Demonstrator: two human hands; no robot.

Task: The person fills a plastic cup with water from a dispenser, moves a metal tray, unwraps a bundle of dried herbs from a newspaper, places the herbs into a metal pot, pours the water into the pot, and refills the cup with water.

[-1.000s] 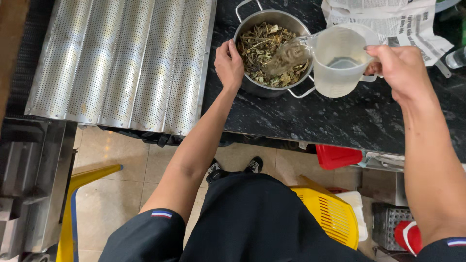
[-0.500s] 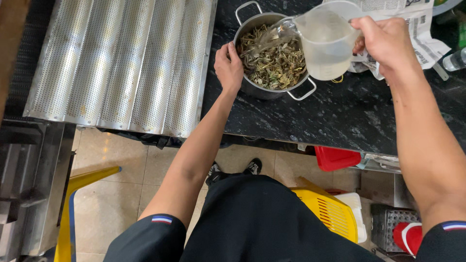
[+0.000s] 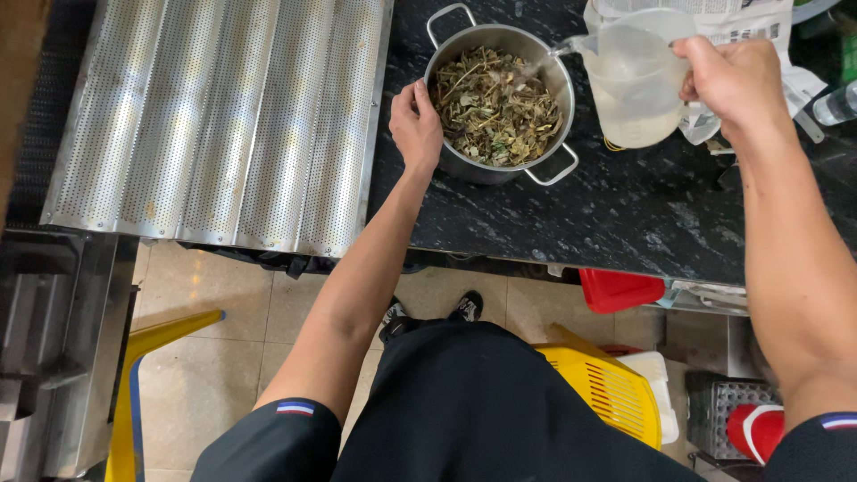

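Observation:
A steel pot (image 3: 464, 165) with two loop handles stands on the black stone counter (image 3: 625, 210). It is filled with dried greenish-brown herbs (image 3: 495, 107). My left hand (image 3: 416, 120) grips the pot's left rim. My right hand (image 3: 736, 78) holds a clear plastic measuring jug (image 3: 634, 80) by its handle, to the right of the pot. The jug holds some clear liquid, and its spout points at the pot's upper right rim.
A perforated corrugated metal baking tray (image 3: 219, 120) lies left of the pot. Crumpled printed paper (image 3: 750, 22) sits behind the jug. Below the counter are a red bin (image 3: 620, 290), a yellow crate (image 3: 607, 388) and a yellow stool frame (image 3: 134, 393) on the tiled floor.
My right hand has brought the jug back to the right and more level, away from over the pot. My left hand stays on the rim.

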